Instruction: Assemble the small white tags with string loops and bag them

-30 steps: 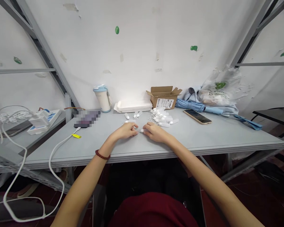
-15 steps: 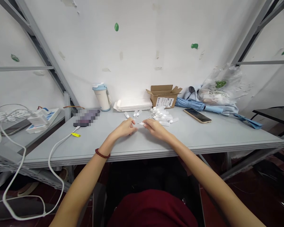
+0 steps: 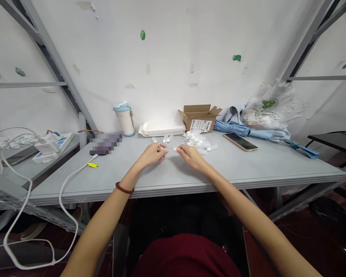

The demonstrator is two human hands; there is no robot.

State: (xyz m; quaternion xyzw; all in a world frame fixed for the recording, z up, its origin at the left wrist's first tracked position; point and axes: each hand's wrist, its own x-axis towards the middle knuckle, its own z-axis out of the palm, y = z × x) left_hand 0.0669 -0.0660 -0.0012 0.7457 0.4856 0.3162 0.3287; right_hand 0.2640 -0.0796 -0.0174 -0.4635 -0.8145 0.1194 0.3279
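Right fingers (image 3: pixel 183 151): I'm pinching a white piece (image 3: pixel 175 149).
Left fingers (image 3: pixel 162 151): pointing toward it; I can't tell whether they're gripping.
Piled pieces (image 3: pixel 198 142): lying on the table (image 3: pixel 248 165).

A single-row bracelet (image 3: pixel 125 188) of small, round, dark red beads circles the left wrist, seen against the near edge of the surface (image 3: pixel 167 190). The left forearm (image 3: pixel 103 223) and the right forearm (image 3: pixel 245 200) are bare, narrowing toward slim fingers (image 3: pixel 184 151) whose nails are too small to make out. Below that near edge shows a plain deep-red top (image 3: pixel 187 256), its front rounded; beyond it the lap (image 3: pixel 175 217) is black, too dark to tell the garment's cut.
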